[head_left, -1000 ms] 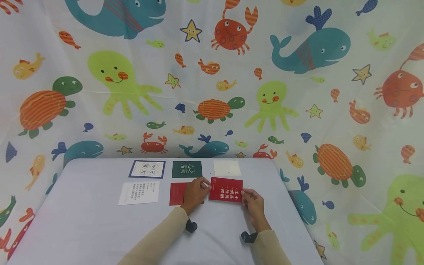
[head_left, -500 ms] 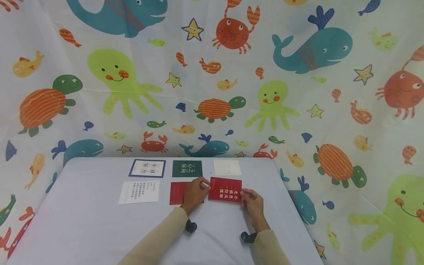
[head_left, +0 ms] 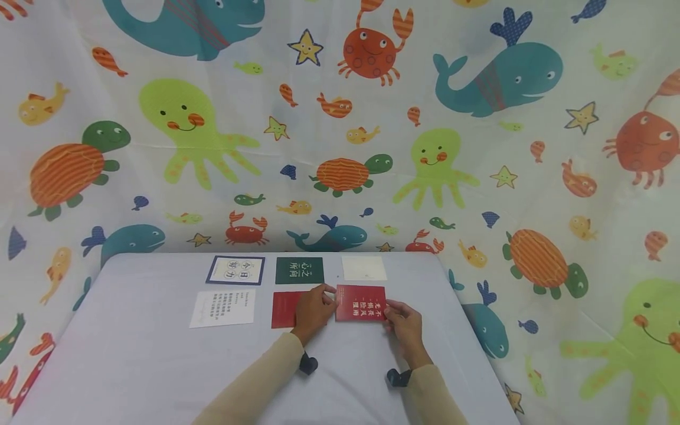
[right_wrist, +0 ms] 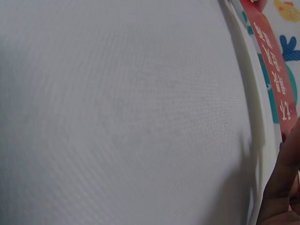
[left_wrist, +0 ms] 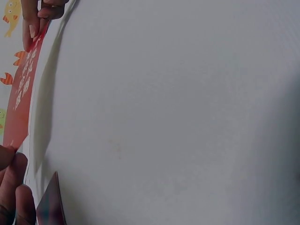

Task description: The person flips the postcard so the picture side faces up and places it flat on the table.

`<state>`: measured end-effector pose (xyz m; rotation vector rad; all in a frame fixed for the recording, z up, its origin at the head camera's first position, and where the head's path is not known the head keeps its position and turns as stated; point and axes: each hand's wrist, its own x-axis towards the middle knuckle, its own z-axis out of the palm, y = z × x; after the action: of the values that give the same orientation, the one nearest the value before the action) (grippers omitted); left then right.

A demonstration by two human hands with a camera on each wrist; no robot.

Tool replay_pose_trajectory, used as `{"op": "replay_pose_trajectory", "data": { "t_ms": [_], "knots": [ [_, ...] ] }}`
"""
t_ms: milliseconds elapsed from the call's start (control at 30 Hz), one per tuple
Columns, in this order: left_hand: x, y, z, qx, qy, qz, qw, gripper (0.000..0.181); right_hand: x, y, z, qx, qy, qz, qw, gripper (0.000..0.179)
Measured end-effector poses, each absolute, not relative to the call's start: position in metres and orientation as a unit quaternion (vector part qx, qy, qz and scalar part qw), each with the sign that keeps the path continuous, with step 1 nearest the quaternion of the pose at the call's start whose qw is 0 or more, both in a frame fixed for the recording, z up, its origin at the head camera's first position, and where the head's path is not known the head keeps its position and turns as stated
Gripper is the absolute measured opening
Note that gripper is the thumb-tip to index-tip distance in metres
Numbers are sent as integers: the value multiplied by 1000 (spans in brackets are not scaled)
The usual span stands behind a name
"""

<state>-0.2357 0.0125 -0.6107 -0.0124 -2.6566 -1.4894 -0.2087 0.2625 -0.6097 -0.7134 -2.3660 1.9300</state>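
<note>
A red card with white Chinese characters is held between both hands, raised off the white tabletop in the wrist views. My left hand pinches its left edge between thumb and fingers. On the opposite edge, my right hand pinches near the lower right corner. In the left wrist view the card stretches from one hand to the other. The right wrist view catches the card at its right border, with the right fingers at its end. Beneath the left hand lies a second red card, partly covered.
Behind the hands lie a blue-bordered card, a dark green card and a blank-looking white card. A white card with printed text is at left. A sea-animal curtain hangs behind the table.
The red card has shifted slightly left and now sits straighter, its right edge a little farther left. Both hands keep their pinch on it. The other cards stay where they were.
</note>
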Motion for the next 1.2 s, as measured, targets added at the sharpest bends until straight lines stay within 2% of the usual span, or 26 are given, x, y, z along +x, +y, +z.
{"op": "replay_pose_trajectory", "data": {
  "t_ms": [433, 933, 1200],
  "knots": [
    [-233, 16, -612, -9, -882, -470, 37, 37, -209, 264, -607, -231, -767, 598, 3, 29],
    [-229, 16, -612, -23, -881, -471, 43, 30, -204, 267, -613, -240, -772, 589, 0, 31],
    [-229, 17, -612, -24, -884, -465, 37, 32, -205, 268, -614, -245, -774, 584, 3, 30]
  ]
}}
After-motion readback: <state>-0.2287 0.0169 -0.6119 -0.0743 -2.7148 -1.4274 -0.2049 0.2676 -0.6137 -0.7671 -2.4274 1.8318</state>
